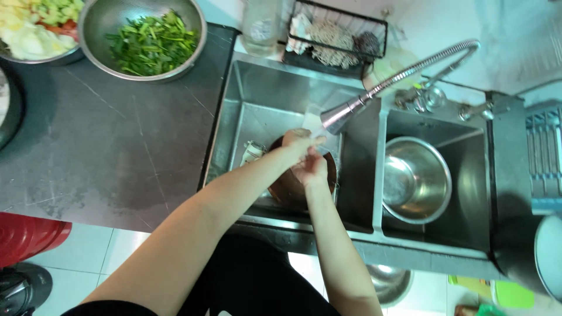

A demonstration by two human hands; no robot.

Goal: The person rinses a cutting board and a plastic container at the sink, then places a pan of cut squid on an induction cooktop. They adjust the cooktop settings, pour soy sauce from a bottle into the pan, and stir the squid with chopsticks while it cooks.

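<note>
Both my hands are in the left basin of a steel double sink, under the sprayer head of a flexible tap with water running. My left hand and my right hand are on a round dark brown dish that rests in the basin. The left hand sits at its upper rim, the right hand lies over its middle. How firmly either hand grips it cannot be made out. A small white object lies at the basin bottom to the left of the dish.
A steel bowl stands in the right basin. On the dark counter at left are a colander of green leaves and a bowl of cut vegetables. A wire rack with scrubbers stands behind the sink. A red stool is on the floor.
</note>
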